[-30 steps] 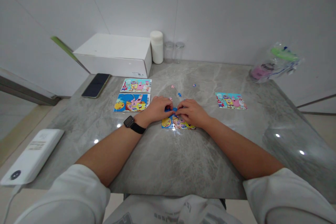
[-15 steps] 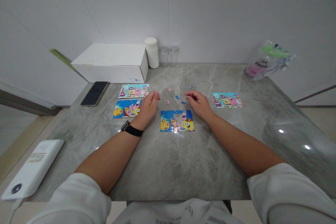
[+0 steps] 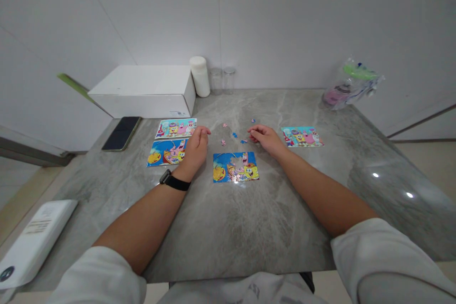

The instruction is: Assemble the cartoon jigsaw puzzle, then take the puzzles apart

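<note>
In front of me a small jigsaw puzzle (image 3: 221,173) lies flat, blue and yellow, with an irregular grey gap in its upper middle. Beyond it are several loose pieces, among them a pink piece (image 3: 223,142), a blue piece (image 3: 234,135) and a blue-and-pink piece (image 3: 244,141). My right hand (image 3: 265,138) is just right of these, its fingers curled together; whether they pinch anything is hidden. My left hand (image 3: 197,146) rests closed, partly over a blue picture card (image 3: 166,152); the inside of its grip is out of sight.
A second picture card (image 3: 176,128) lies behind the blue one, another card (image 3: 302,137) to the right. Around the table stand a phone (image 3: 122,133), white box (image 3: 138,90), white bottle (image 3: 200,77), two glass jars (image 3: 223,81), a bagged cup (image 3: 351,88) and a white device (image 3: 39,237).
The whole view has shifted slightly, moving the table's contents left and a little down. Both hands keep nearly the same pose, and the puzzle and loose pieces stay in place.
</note>
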Demonstrator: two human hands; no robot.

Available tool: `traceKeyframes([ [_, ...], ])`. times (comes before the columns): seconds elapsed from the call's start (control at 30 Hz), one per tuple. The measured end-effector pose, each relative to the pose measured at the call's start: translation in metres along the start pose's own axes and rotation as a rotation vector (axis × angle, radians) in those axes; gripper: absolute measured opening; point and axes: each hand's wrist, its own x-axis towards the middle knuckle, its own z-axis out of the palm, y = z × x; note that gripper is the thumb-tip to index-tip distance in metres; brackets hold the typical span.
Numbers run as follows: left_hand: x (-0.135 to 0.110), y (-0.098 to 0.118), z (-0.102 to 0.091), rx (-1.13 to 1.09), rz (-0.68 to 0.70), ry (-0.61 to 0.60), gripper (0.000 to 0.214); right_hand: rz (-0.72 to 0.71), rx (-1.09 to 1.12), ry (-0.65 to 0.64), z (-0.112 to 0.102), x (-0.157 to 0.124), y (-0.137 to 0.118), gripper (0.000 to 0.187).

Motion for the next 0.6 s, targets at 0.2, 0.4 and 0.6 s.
traceKeyframes([
  [0.2,0.002,0.001,0.002,-0.070,0.010,0.020,0.023,0.057,0.021,-0.097,-0.010,0.004,-0.001,0.025],
  [0.4,0.001,0.000,0.004,-0.045,0.063,-0.049,0.027,-0.074,-0.306,0.100,-0.041,0.014,0.011,0.023],
  [0.6,0.000,0.000,0.006,0.006,0.060,-0.120,0.027,-0.417,-0.821,0.194,-0.043,0.013,0.014,0.029],
])
